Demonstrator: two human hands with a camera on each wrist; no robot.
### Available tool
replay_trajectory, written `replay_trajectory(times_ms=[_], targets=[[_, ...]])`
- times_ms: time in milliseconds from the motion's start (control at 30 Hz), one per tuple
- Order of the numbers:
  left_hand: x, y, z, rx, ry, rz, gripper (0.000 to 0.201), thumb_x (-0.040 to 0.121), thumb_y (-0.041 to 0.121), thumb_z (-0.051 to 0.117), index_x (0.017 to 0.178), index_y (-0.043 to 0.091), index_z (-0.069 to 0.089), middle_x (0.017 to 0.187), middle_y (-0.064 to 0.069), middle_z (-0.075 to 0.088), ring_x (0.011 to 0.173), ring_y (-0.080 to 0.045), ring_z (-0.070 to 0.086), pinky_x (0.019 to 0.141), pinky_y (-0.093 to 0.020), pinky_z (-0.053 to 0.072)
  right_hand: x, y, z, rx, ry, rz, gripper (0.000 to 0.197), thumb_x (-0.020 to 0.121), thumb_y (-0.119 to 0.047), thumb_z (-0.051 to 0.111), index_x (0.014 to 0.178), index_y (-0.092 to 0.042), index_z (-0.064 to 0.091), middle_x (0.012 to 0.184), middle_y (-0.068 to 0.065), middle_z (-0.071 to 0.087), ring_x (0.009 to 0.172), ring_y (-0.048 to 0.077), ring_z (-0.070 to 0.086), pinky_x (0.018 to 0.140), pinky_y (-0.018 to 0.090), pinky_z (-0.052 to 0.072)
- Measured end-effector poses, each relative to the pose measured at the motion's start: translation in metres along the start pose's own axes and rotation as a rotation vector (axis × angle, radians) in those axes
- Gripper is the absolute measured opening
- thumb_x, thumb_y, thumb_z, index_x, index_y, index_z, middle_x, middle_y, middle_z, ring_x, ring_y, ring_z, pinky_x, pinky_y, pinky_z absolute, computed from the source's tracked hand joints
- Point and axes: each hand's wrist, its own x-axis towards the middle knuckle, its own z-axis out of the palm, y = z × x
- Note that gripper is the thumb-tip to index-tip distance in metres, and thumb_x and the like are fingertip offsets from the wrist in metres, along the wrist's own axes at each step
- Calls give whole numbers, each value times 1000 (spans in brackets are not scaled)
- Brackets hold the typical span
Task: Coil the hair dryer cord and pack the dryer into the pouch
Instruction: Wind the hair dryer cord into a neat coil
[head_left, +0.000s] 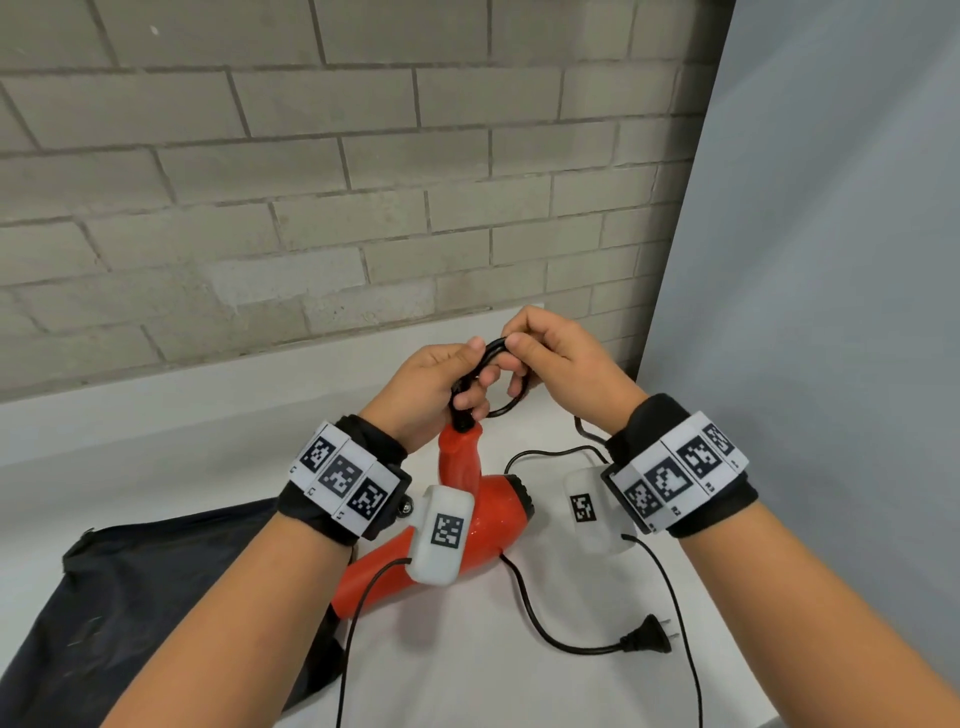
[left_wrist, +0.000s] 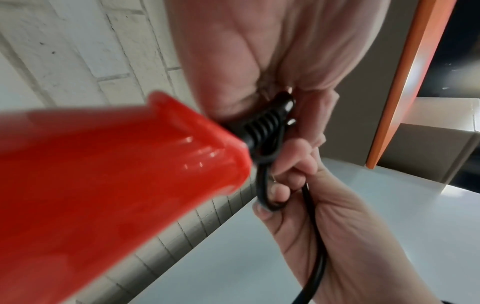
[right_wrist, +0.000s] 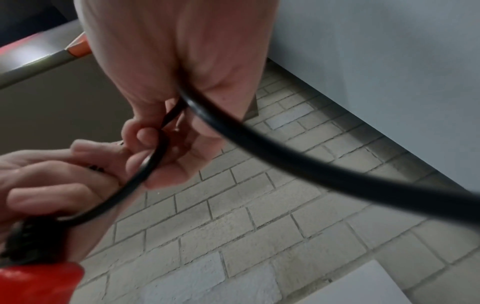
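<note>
The red hair dryer (head_left: 493, 540) lies on the white table (head_left: 467, 680) with its handle (left_wrist: 116, 174) raised toward my hands. My left hand (head_left: 434, 384) grips the black cord at the ribbed strain relief (left_wrist: 265, 125) at the handle's end. Right beside it, my right hand (head_left: 556, 353) pinches the cord (head_left: 511, 408), which bends into a small loop between both hands. In the right wrist view the cord (right_wrist: 298, 164) runs out from under my right hand (right_wrist: 168, 51). The rest of the cord trails loose over the table to the plug (head_left: 649, 635). The dark pouch (head_left: 130, 597) lies flat at the lower left.
A grey brick wall (head_left: 311, 182) stands close behind the table. A pale grey-blue panel (head_left: 831, 260) closes off the right side. Thin black cables from the wrist cameras hang across the table near the front edge.
</note>
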Motion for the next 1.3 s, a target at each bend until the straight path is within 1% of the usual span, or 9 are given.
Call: replay_trajectory(times_ms=[100, 333, 433, 533, 633, 767, 1000, 1167, 1300], targets=[[1, 1, 2, -86, 7, -30, 42, 96, 21, 28, 81, 4, 63, 49, 8, 45, 34, -2, 28, 43, -17, 38, 3, -5, -1, -62, 22, 15, 25, 95, -12, 43, 75, -23, 51, 63, 1, 53, 46, 5, 54, 37, 22, 40], [2, -2, 7, -158, -42, -53, 41, 97, 23, 25, 79, 7, 57, 47, 11, 40, 33, -1, 29, 42, -16, 36, 9, -7, 1, 14, 36, 68, 29, 97, -19, 38, 71, -19, 50, 52, -9, 50, 34, 6, 45, 30, 18, 31], [3, -2, 0, -194, -31, -49, 44, 96, 21, 26, 76, 10, 62, 47, 10, 40, 32, -1, 28, 40, -16, 32, 3, 6, 7, 135, 85, 12, 27, 99, -11, 33, 79, -15, 51, 60, 0, 49, 48, 7, 52, 40, 22, 43], [5, 0, -5, -249, -1, -64, 41, 94, 19, 22, 81, 7, 59, 46, 9, 39, 29, -1, 26, 39, -16, 29, -7, 30, 22, 1, 189, 13, 27, 98, -8, 31, 108, -23, 51, 71, -2, 52, 53, 6, 51, 44, 20, 46], [7, -1, -6, -302, 12, -75, 45, 92, 16, 20, 82, 6, 63, 46, 8, 41, 28, -2, 27, 38, -15, 29, -17, 46, 40, -309, 65, 143, 40, 97, -11, 31, 136, -18, 28, 73, -2, 53, 58, 9, 50, 57, 21, 43], [7, -3, -8, -285, 27, -49, 38, 94, 15, 21, 93, 5, 58, 50, 10, 44, 31, -3, 29, 40, -15, 32, -25, 48, 55, -607, -78, 250, 58, 96, -17, 37, 144, -15, 5, 96, 15, 62, 82, 27, 61, 73, 38, 49], [5, -1, -16, -289, 92, 75, 34, 96, 13, 25, 105, 8, 57, 68, 10, 63, 52, -3, 53, 56, -19, 51, -51, 44, 58, -906, -207, 169, 41, 98, -23, 32, 138, -15, 27, 115, 14, 59, 94, 35, 60, 77, 42, 51], [4, -6, -10, -214, 136, 112, 30, 97, 18, 28, 108, 14, 55, 92, 7, 69, 75, -8, 68, 63, -17, 53, -67, 36, 45, -1190, 206, -193, 28, 87, -28, 42, 98, -17, 66, 65, -3, 65, 45, 18, 58, 37, 24, 44], [3, -15, 3, -2, 173, 151, 31, 97, 23, 30, 121, 15, 49, 104, 6, 61, 75, -3, 66, 64, -14, 51, -67, 20, 43, -1267, 305, -484, 25, 86, -30, 46, 84, -18, 68, 57, -4, 59, 39, 16, 50, 33, 22, 35]])
